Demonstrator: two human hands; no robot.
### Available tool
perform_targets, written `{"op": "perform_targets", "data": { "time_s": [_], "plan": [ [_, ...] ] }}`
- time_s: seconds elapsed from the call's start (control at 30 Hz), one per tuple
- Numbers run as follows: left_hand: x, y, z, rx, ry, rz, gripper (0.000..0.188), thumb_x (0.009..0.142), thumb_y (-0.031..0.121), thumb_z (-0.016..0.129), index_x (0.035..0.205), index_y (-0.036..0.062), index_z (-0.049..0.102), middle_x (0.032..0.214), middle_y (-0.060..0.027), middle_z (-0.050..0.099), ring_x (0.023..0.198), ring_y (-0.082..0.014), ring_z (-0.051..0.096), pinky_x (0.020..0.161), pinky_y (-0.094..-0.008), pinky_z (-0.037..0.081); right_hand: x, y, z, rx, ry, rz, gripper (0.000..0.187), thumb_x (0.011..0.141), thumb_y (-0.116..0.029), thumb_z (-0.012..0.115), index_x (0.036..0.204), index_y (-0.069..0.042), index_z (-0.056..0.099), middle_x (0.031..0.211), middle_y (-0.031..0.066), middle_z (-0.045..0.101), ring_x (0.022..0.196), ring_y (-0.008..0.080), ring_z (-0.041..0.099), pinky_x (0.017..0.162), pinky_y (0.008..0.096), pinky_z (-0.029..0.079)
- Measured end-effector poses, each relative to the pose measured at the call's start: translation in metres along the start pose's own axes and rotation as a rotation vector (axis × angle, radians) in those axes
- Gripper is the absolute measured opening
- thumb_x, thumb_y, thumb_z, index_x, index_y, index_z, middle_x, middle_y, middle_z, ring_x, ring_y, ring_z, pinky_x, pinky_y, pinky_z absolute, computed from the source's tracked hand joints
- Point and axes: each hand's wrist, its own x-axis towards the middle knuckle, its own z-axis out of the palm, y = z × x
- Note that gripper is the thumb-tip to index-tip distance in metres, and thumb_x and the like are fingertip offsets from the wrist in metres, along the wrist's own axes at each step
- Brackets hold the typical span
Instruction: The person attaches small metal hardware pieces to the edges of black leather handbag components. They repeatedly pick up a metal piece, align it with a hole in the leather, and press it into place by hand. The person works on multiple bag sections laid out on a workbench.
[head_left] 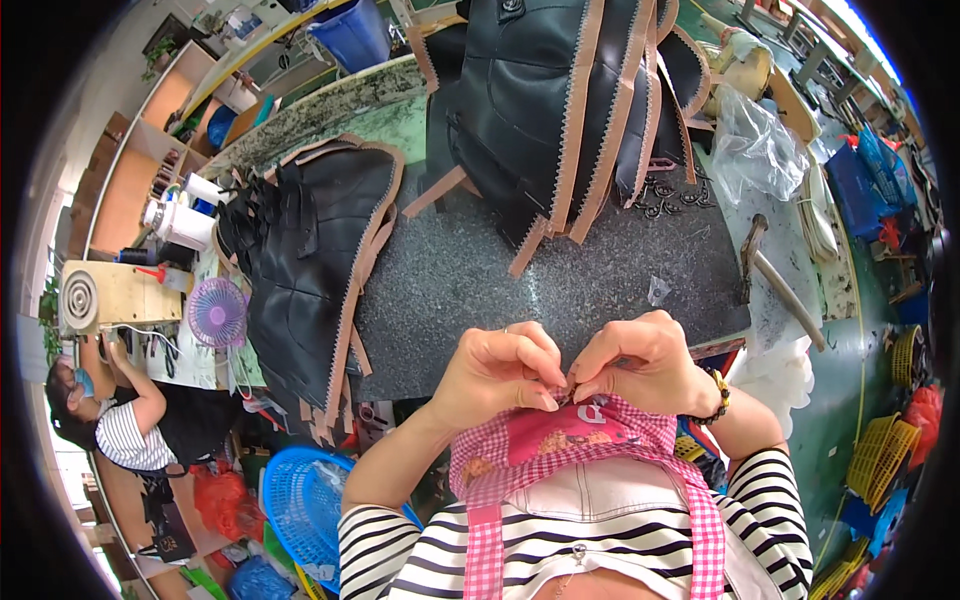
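My left hand (pixel 505 372) and my right hand (pixel 645 362) meet at the near edge of a dark speckled slab (pixel 450 300), just above my pink checked apron (pixel 560 430). Both are closed, thumbs against fingers, pinching at something small and dark whose kind I cannot make out. Beyond them lies a large pile of black leather-like panels (pixel 520 110) edged with tan zigzag-cut strips. A second pile of such panels (pixel 305 265) hangs over the slab's left side. Small dark metal fittings (pixel 675 197) are scattered near the large pile.
A hammer (pixel 785 285) rests at the right, below a clear plastic bag (pixel 755 150). To the left stand a purple fan (pixel 217 312) and a seated co-worker (pixel 150 420). A blue basket (pixel 295 510) is at my left, and yellow baskets (pixel 882 460) stand far right.
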Motion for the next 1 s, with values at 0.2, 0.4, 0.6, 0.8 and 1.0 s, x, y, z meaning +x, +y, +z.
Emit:
{"op": "perform_targets", "data": {
  "time_s": [0.2, 0.4, 0.6, 0.8, 1.0],
  "plan": [
    [-0.006, -0.01, 0.011, 0.048, 0.079, 0.15, 0.012, 0.073, -0.002, 0.08, 0.082, 0.0005, 0.071, 0.085, -0.0076, 0.062, 0.077, -0.0157, 0.061, 0.069, -0.0276, 0.051, -0.001, -0.005, 0.001, -0.343, 0.069, -0.371, 0.022, 0.069, -0.001, 0.076, 0.089, -0.006, 0.069, 0.077, 0.006, 0.069, 0.06, 0.0203, 0.067, 0.051, 0.0293, 0.054],
    [-0.008, -0.017, 0.022, 0.067, 0.081, 0.268, 0.015, 0.073, -0.006, 0.079, 0.083, 0.0016, 0.072, 0.089, -0.0053, 0.063, 0.08, -0.0106, 0.061, 0.071, -0.0234, 0.05, -0.004, -0.004, -0.008, -0.438, -0.049, -0.505, 0.024, 0.07, -0.008, 0.076, 0.093, -0.005, 0.069, 0.086, 0.0086, 0.068, 0.066, 0.0193, 0.068, 0.053, 0.0278, 0.055],
    [-0.003, -0.009, 0.018, -0.102, 0.022, 0.122, 0.013, 0.076, -0.005, 0.077, 0.087, 0.001, 0.072, 0.09, -0.0054, 0.064, 0.081, -0.0109, 0.062, 0.07, -0.0227, 0.049, 0.003, 0.0, -0.007, -0.366, -0.093, -0.519, 0.024, 0.068, -0.006, 0.072, 0.091, -0.004, 0.068, 0.085, 0.0082, 0.069, 0.065, 0.0187, 0.068, 0.052, 0.0276, 0.056],
    [0.004, -0.028, 0.011, 0.011, 0.064, 0.115, 0.014, 0.084, 0.001, 0.072, 0.098, 0.0019, 0.074, 0.092, -0.0036, 0.063, 0.08, -0.0087, 0.06, 0.069, -0.0209, 0.048, 0.004, 0.003, -0.003, -0.217, -0.103, -0.321, 0.029, 0.063, 0.004, 0.07, 0.089, -0.01, 0.07, 0.079, 0.0046, 0.068, 0.058, 0.0171, 0.065, 0.046, 0.0268, 0.05],
    [-0.006, -0.028, 0.029, -0.219, 0.181, -0.035, 0.007, 0.087, -0.005, 0.066, 0.091, -0.0026, 0.07, 0.093, -0.0057, 0.061, 0.084, -0.0113, 0.058, 0.075, -0.0241, 0.046, 0.001, -0.001, 0.001, -0.342, -0.078, -0.369, 0.029, 0.063, 0.005, 0.068, 0.089, -0.008, 0.072, 0.073, 0.0066, 0.066, 0.054, 0.0217, 0.063, 0.045, 0.0307, 0.048]
  ]
}}
